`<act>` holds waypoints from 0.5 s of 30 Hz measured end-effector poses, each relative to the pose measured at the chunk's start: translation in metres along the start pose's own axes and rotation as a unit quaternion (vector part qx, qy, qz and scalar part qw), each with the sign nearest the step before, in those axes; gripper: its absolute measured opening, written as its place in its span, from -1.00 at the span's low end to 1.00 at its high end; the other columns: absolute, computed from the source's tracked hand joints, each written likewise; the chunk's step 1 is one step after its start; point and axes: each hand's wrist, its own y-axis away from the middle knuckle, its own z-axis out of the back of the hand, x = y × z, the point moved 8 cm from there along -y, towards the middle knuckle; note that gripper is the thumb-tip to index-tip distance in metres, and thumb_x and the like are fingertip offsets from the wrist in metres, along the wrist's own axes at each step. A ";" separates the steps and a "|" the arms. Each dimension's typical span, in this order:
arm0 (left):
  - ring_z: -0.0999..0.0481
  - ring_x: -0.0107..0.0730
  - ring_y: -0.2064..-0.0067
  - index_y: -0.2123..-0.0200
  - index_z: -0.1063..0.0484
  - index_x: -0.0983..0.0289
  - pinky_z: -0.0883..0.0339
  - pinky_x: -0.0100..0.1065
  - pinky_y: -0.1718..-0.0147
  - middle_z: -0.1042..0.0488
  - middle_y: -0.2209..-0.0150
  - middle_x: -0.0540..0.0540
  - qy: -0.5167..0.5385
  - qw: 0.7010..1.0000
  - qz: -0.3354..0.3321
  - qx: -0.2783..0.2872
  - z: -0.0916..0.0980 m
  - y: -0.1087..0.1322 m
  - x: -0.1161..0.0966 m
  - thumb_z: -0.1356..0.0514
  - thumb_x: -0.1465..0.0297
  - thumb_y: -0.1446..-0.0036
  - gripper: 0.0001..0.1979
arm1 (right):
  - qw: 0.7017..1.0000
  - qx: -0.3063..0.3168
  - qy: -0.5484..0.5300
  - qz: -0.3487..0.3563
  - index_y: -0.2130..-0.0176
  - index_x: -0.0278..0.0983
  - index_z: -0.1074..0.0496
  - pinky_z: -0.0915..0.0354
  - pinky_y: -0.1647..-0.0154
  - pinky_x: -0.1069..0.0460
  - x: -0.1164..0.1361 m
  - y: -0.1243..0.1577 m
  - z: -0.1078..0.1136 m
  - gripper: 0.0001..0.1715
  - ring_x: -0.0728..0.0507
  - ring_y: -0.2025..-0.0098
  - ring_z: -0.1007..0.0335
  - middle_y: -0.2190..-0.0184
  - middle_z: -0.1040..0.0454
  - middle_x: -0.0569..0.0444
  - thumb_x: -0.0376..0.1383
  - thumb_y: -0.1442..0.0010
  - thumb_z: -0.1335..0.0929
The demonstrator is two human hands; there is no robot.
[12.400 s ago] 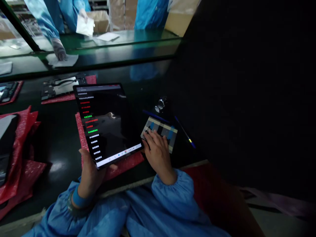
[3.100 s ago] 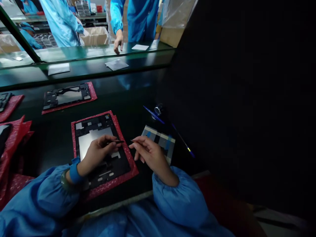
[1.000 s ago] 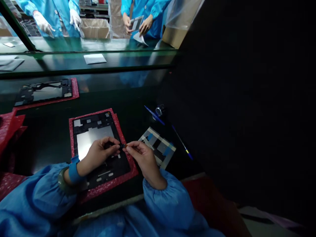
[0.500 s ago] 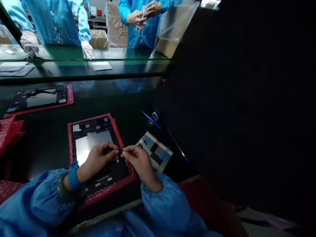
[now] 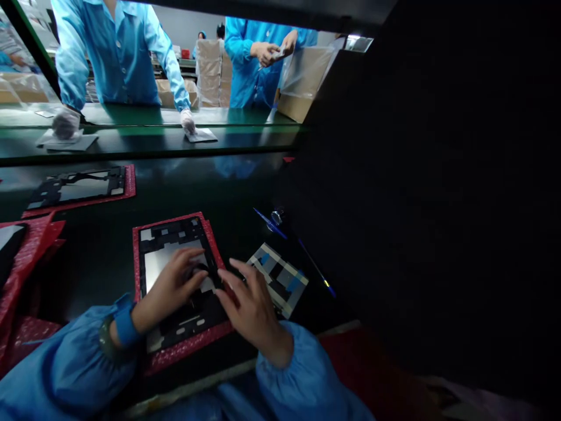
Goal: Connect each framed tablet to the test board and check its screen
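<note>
A tablet-like panel (image 5: 151,266) with a black frame and silvery middle lies on a pink bubble-wrap sheet (image 5: 170,358) in front of me. Over its right half hovers my left hand (image 5: 169,286), thumb and forefinger curved and apart; nothing held can be made out. My right hand (image 5: 252,304) is just beside it, above the panel's right edge, its fingers spread and visibly holding nothing. Both hands hide part of the panel. To the right, partly behind my right hand, lies a flat card (image 5: 284,280) with blue and black pieces and cream tape strips.
A second panel (image 5: 87,186) rests on pink wrap at the back left. Pink bags (image 5: 35,263) lie at the left edge. Blue pens (image 5: 269,222) lie to the right beside a dark partition (image 5: 416,204). Across the bench, a gloved hand (image 5: 187,121) touches a white packet (image 5: 202,135).
My fingers have parted from a pinch at the panel's right side, and my right hand has spread open. My view has tilted up slightly. The co-worker's gloved hands have moved onto the white packets.
</note>
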 end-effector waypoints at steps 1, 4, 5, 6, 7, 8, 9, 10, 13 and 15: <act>-0.45 -0.10 -0.15 -0.04 -0.46 0.24 -0.38 -0.09 -0.13 -0.44 -0.11 0.25 -0.052 0.997 -0.028 -0.041 0.016 0.002 -0.001 -0.19 0.19 -0.20 -0.60 | 0.996 0.026 0.044 0.073 -0.04 -0.24 -0.48 -0.42 -0.12 -0.16 0.017 0.002 -0.001 -0.69 -0.23 -0.08 -0.45 -0.03 -0.50 -0.14 -0.32 -0.31 -0.34; -0.40 0.01 -0.19 -0.04 -0.44 0.29 -0.26 0.05 -0.22 -0.39 -0.12 0.32 -0.201 0.969 -0.021 -0.141 0.062 0.015 0.014 -0.10 0.17 -0.26 -0.59 | 0.965 0.132 0.092 0.208 -0.04 -0.32 -0.47 -0.40 -0.19 -0.11 0.047 0.012 -0.018 -0.69 -0.20 -0.09 -0.46 -0.03 -0.54 -0.09 -0.42 -0.34 -0.28; -0.41 0.05 -0.16 -0.05 -0.42 0.32 -0.27 0.09 -0.20 -0.39 -0.11 0.35 -0.232 0.960 0.006 -0.154 0.073 0.020 0.025 -0.08 0.15 -0.26 -0.55 | 0.956 0.155 0.101 0.229 -0.02 -0.34 -0.47 -0.41 -0.18 -0.09 0.051 0.014 -0.023 -0.69 -0.20 -0.09 -0.46 -0.02 -0.55 -0.08 -0.45 -0.34 -0.26; -0.43 0.08 -0.13 -0.07 -0.40 0.36 -0.29 0.11 -0.17 -0.40 -0.08 0.38 -0.253 0.954 0.032 -0.155 0.080 0.025 0.036 -0.07 0.13 -0.25 -0.52 | 0.948 0.173 0.110 0.243 -0.02 -0.35 -0.48 -0.43 -0.15 -0.07 0.052 0.015 -0.028 -0.68 -0.20 -0.07 -0.48 0.00 -0.57 -0.07 -0.47 -0.34 -0.25; -0.44 0.10 -0.11 -0.08 -0.38 0.39 -0.30 0.12 -0.15 -0.40 -0.07 0.40 -0.264 0.952 0.053 -0.148 0.085 0.030 0.046 -0.05 0.12 -0.25 -0.49 | 0.941 0.192 0.113 0.256 -0.02 -0.36 -0.47 -0.45 -0.11 -0.05 0.053 0.015 -0.033 -0.68 -0.20 -0.06 -0.49 0.03 -0.58 -0.07 -0.47 -0.34 -0.25; -0.44 0.11 -0.11 -0.10 -0.35 0.41 -0.31 0.12 -0.15 -0.40 -0.07 0.42 -0.268 0.950 0.066 -0.143 0.087 0.035 0.054 -0.03 0.12 -0.26 -0.47 | 0.934 0.211 0.111 0.266 -0.03 -0.38 -0.47 -0.46 -0.10 -0.05 0.053 0.016 -0.037 -0.68 -0.21 -0.05 -0.50 0.04 -0.59 -0.08 -0.46 -0.33 -0.26; -0.44 0.11 -0.11 -0.12 -0.32 0.40 -0.31 0.12 -0.14 -0.40 -0.07 0.41 -0.266 0.951 0.074 -0.140 0.088 0.039 0.060 -0.02 0.13 -0.26 -0.47 | 0.928 0.229 0.105 0.273 -0.05 -0.40 -0.46 -0.47 -0.10 -0.05 0.052 0.016 -0.040 -0.66 -0.23 -0.07 -0.49 0.03 -0.58 -0.11 -0.43 -0.31 -0.29; -0.44 0.09 -0.12 -0.13 -0.31 0.37 -0.32 0.10 -0.14 -0.41 -0.07 0.39 -0.260 0.952 0.077 -0.140 0.087 0.042 0.063 -0.01 0.14 -0.27 -0.49 | 0.922 0.244 0.101 0.282 -0.07 -0.43 -0.45 -0.46 -0.11 -0.07 0.052 0.017 -0.043 -0.64 -0.25 -0.08 -0.49 0.00 -0.57 -0.14 -0.42 -0.29 -0.31; -0.46 0.03 -0.11 -0.11 -0.29 0.29 -0.35 0.07 -0.12 -0.44 -0.04 0.32 -0.244 0.956 0.076 -0.146 0.085 0.045 0.065 0.02 0.17 -0.28 -0.56 | 0.912 0.244 0.115 0.310 -0.03 -0.49 -0.46 -0.47 -0.08 -0.12 0.053 0.019 -0.046 -0.66 -0.29 -0.08 -0.50 -0.02 -0.55 -0.25 -0.44 -0.27 -0.32; -0.47 0.03 -0.10 -0.10 -0.30 0.28 -0.37 0.06 -0.11 -0.45 -0.03 0.32 -0.246 0.955 0.074 -0.148 0.085 0.045 0.065 0.04 0.20 -0.28 -0.58 | 0.906 0.212 0.141 0.339 0.02 -0.47 -0.48 -0.50 0.02 -0.12 0.055 0.020 -0.046 -0.71 -0.28 -0.02 -0.54 0.04 -0.58 -0.28 -0.46 -0.30 -0.29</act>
